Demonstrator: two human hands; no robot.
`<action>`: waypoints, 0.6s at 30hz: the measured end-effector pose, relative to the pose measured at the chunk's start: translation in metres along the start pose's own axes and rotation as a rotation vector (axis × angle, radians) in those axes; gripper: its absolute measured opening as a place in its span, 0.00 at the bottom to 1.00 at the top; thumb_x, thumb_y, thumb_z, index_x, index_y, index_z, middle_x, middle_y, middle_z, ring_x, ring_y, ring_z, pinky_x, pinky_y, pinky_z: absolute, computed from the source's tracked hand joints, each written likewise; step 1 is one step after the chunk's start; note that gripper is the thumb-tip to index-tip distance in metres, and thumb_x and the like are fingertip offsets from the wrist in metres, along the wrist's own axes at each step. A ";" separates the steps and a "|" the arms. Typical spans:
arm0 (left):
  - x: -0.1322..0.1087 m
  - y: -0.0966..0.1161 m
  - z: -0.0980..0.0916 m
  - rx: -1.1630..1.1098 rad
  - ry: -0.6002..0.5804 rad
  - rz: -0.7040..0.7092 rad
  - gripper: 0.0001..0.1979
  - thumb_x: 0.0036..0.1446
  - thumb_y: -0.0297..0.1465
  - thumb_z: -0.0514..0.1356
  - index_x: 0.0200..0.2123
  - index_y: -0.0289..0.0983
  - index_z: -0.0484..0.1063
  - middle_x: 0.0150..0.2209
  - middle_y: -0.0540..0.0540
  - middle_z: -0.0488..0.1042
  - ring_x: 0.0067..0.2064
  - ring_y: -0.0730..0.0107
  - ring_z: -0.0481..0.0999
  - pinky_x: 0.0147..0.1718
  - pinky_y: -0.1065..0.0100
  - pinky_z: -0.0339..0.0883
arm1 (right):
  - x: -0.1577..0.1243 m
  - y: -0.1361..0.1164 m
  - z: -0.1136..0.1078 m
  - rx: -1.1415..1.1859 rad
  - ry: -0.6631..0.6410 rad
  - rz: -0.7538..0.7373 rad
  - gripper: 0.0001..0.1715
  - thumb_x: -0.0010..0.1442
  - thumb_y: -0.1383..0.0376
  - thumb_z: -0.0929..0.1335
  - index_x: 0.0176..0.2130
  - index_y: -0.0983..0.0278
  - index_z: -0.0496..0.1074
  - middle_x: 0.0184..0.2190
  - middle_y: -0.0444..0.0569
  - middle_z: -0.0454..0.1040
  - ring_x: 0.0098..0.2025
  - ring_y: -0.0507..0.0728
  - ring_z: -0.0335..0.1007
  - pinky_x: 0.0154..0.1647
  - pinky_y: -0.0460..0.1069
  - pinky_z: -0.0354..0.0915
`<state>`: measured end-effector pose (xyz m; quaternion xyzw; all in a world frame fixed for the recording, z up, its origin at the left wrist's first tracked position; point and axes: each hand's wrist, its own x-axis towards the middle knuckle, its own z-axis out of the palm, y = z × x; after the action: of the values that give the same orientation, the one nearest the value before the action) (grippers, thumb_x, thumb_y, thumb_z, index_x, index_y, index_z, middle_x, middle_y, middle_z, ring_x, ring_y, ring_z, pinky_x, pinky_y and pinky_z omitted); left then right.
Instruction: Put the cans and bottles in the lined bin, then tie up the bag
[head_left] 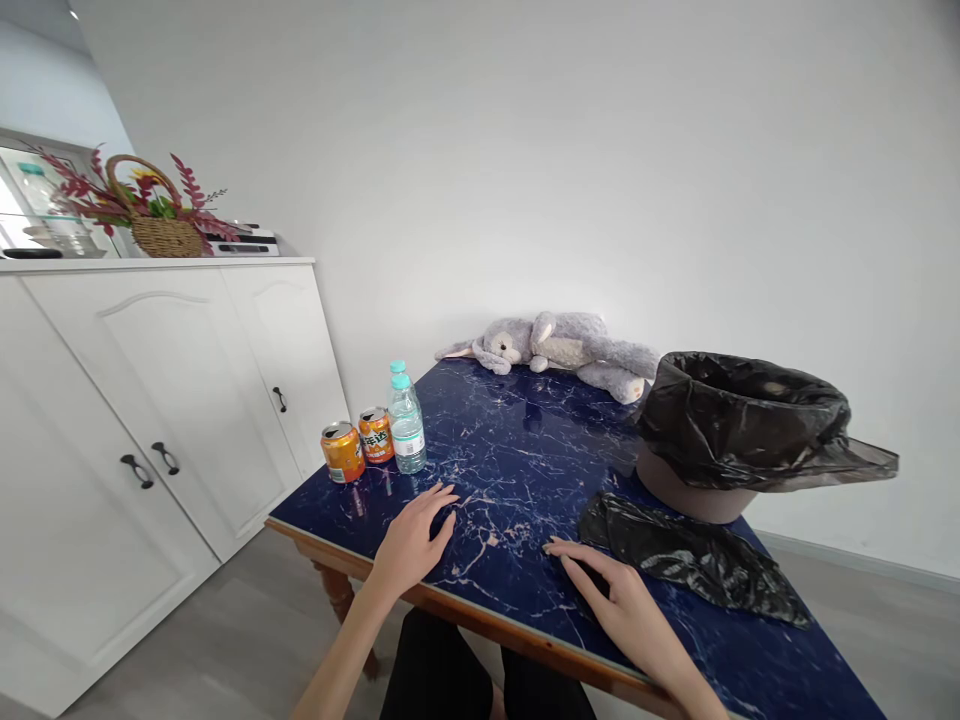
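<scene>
My left hand (415, 540) is on the table (510, 450) at lower centre, my right hand (611, 592) farther right. Left of centre in the frame, beyond my left hand, the front bottle (408, 435) stands before the rear bottle (397, 367); left of them come the right can (376, 436), then the left can (343, 455). Mid-frame, at the back, the plush rabbit (570, 350) lies by the wall (540, 150). Right of frame, the liner (739, 440) hangs over the bin (694, 490), with the loose bag (690, 560) before it. At far left, the basket (166, 236) sits on the cabinet (161, 380).
</scene>
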<state>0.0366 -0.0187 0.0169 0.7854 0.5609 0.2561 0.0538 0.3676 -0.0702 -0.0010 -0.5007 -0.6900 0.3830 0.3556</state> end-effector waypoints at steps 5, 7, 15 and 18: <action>0.000 0.000 0.001 0.000 0.008 0.008 0.20 0.74 0.43 0.52 0.61 0.48 0.76 0.67 0.50 0.74 0.71 0.55 0.69 0.68 0.49 0.67 | -0.001 0.000 0.000 0.009 0.000 0.001 0.29 0.73 0.42 0.63 0.60 0.51 0.79 0.65 0.45 0.75 0.71 0.65 0.66 0.73 0.60 0.62; 0.000 -0.001 0.002 -0.004 0.010 0.009 0.20 0.74 0.42 0.53 0.61 0.47 0.76 0.67 0.49 0.73 0.71 0.55 0.69 0.69 0.49 0.67 | 0.000 -0.001 0.000 0.007 0.008 -0.011 0.28 0.73 0.42 0.63 0.60 0.51 0.79 0.65 0.45 0.76 0.71 0.65 0.66 0.73 0.60 0.62; 0.001 -0.004 0.004 -0.001 0.009 0.010 0.20 0.74 0.42 0.52 0.61 0.47 0.75 0.67 0.49 0.73 0.71 0.55 0.68 0.69 0.48 0.66 | 0.000 -0.001 -0.001 0.010 0.002 -0.005 0.28 0.73 0.42 0.63 0.60 0.50 0.79 0.65 0.44 0.75 0.71 0.66 0.66 0.73 0.61 0.62; 0.001 -0.003 0.003 -0.002 0.019 0.016 0.19 0.74 0.42 0.53 0.60 0.47 0.76 0.67 0.49 0.74 0.70 0.55 0.70 0.68 0.49 0.67 | 0.000 -0.001 -0.001 0.011 0.004 -0.003 0.28 0.73 0.42 0.63 0.61 0.50 0.78 0.66 0.44 0.75 0.71 0.65 0.66 0.73 0.61 0.62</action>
<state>0.0361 -0.0161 0.0135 0.7873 0.5550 0.2643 0.0471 0.3682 -0.0698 0.0002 -0.4984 -0.6880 0.3852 0.3604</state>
